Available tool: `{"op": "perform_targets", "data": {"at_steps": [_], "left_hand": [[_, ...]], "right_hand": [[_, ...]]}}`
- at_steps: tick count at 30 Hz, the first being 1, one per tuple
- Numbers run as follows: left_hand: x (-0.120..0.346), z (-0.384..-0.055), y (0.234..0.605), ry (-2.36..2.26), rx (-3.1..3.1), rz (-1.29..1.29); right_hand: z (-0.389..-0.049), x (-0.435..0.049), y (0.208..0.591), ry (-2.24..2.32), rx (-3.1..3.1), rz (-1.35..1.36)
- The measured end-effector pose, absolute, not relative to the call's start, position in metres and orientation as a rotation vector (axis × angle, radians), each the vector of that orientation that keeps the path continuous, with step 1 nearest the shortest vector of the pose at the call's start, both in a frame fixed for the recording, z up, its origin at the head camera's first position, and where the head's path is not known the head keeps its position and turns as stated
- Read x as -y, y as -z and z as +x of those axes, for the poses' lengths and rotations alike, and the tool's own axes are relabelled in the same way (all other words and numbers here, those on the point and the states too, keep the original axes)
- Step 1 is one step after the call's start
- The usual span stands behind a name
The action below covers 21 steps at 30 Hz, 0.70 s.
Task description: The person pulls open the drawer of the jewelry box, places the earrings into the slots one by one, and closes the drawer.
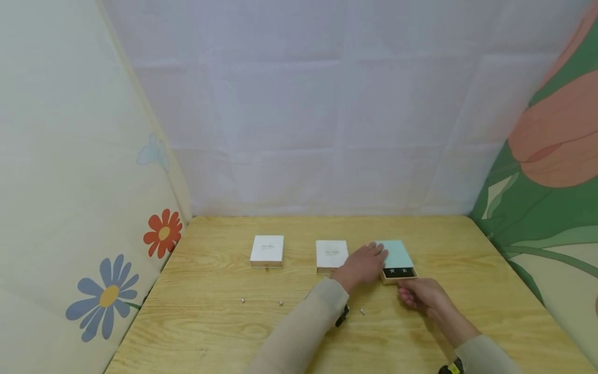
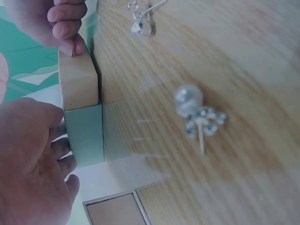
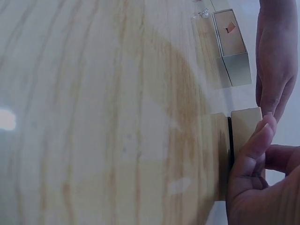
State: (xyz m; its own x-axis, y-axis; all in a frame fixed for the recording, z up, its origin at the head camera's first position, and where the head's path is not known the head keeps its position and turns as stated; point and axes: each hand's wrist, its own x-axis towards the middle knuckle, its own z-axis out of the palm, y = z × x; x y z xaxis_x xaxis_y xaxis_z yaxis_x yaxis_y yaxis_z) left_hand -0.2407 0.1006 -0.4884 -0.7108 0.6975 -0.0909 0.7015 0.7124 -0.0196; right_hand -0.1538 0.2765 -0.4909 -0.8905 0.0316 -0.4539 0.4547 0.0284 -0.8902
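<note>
A mint-green drawer box (image 1: 395,253) lies on the table, its tan drawer (image 2: 78,79) pulled partway out toward me. Two small star-shaped pieces (image 1: 398,270) show on the drawer's black lining. My right hand (image 1: 424,294) pinches the drawer's front between thumb and fingers. Across the left part of the box's top rests my left hand (image 1: 365,266), fingers extended; some fingertips show at its edge in the left wrist view. Nearer me lies a pearl earring (image 2: 188,101) with a cluster of clear stones and a post, and a second earring (image 2: 142,27) is seen beyond it, blurred.
Two white drawer boxes, one at left (image 1: 268,250) and one in the middle (image 1: 330,253), stand in line with the mint one. Small loose pieces lie in front of them, one at far left (image 1: 242,300) and another beside it (image 1: 281,303). A white cloth (image 1: 303,130) hangs behind the table.
</note>
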Motion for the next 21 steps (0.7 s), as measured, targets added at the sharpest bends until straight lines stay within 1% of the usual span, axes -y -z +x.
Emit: {"op": "perform_targets", "data": {"at_steps": [21], "left_hand": [[-0.1001, -0.2399, 0.4863, 0.122, -2.831, 1.17]], "right_hand": [[-0.1567, -0.276, 0.4924, 1.932, -2.008, 0.547]]}}
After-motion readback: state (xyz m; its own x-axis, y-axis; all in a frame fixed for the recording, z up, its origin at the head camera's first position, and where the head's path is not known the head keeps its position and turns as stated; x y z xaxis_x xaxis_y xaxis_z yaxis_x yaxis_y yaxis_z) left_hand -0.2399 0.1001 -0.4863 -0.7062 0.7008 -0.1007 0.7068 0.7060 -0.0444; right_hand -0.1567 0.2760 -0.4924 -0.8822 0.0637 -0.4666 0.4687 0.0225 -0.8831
